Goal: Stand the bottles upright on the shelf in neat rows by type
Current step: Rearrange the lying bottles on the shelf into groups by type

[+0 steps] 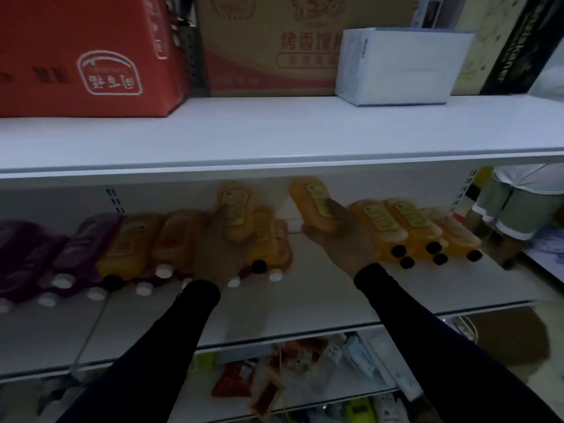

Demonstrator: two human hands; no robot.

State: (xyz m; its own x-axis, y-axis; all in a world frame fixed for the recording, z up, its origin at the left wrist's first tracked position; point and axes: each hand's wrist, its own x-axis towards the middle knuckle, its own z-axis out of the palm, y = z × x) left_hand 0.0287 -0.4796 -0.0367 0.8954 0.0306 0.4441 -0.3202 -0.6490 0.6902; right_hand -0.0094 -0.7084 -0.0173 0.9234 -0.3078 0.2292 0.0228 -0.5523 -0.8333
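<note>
Left end of the shelf (305, 303): purple bottles (27, 254) are standing in a bunch, white caps toward us, rows ragged. Just right of them, orange bottles with white caps (171, 239) are mixing with a black-capped one (122, 248), so types aren't separated yet.

Our left hand (222, 248) is gripping an orange bottle (233, 209) in mid shelf, fingers wrapped round its body; it's blurred, so we can't tell whether its base is touching the shelf. More orange bottles (268, 242) are sitting just right of that hand.

Our right hand (338, 236) is holding a second orange bottle (314, 203), grip clamped round its lower body, thumb across the label, bottle tilted and raised near the back wall. To its right, the black-capped orange group (409, 230) is already forming rows.

Judgement: we're placing both. To do it well:
- check cap colour before setting down, black caps going to the right group
- bring the base down flat, tight beside its neighbour
- let go only once it's upright, since crowded bottles could topple
- keep labels facing us
</note>
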